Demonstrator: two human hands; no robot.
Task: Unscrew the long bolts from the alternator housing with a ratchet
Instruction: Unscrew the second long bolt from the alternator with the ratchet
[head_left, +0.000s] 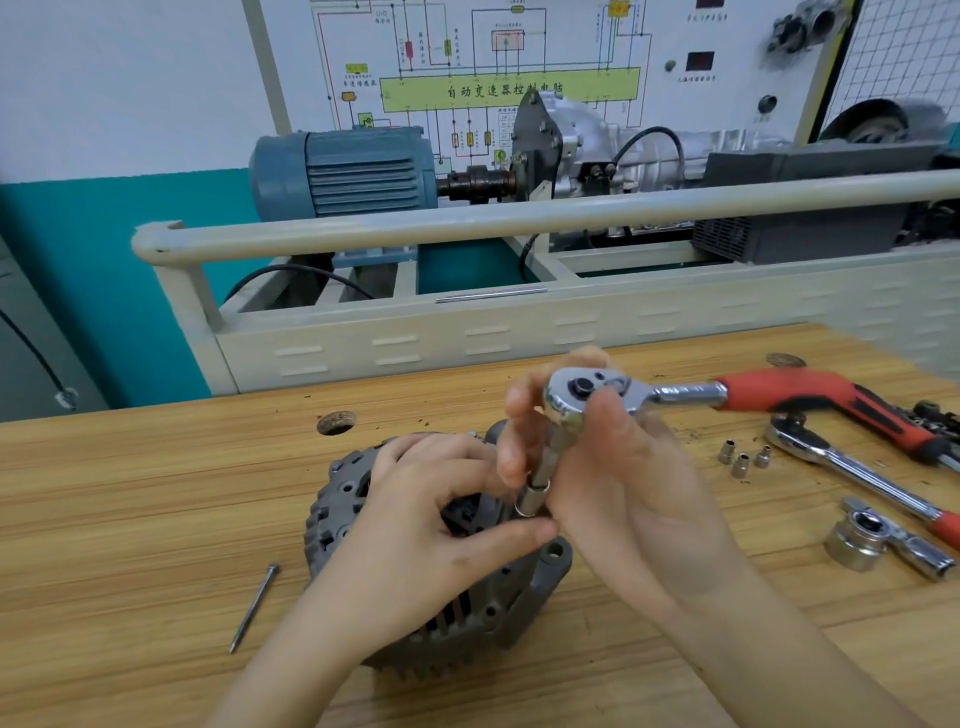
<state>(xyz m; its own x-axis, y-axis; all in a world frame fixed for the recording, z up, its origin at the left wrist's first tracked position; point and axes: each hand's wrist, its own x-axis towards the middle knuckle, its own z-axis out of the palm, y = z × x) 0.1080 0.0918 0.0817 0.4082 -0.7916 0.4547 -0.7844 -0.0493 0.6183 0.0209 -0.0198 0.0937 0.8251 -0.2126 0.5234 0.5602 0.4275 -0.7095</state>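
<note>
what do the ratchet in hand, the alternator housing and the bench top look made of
Ratchet: mirror-bright head and shank, likely chromed steel; matte red grip, probably rubber or plastic.
Alternator housing: dull grey, ribbed and slotted, probably cast aluminium.
Bench top: striped tan grain, wood or bamboo laminate.

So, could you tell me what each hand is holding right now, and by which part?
The right hand grips the ratchet at its head and extension, not its red handle. The left hand rests on the alternator housing, steadying it.

Both forearms enter from the lower edge and converge at centre. The left hand (431, 525) lies palm down, fingers curled, thumb extended rightward. The right hand (608, 467) is raised just beside it, fingers and thumb curled in a grip.
</note>
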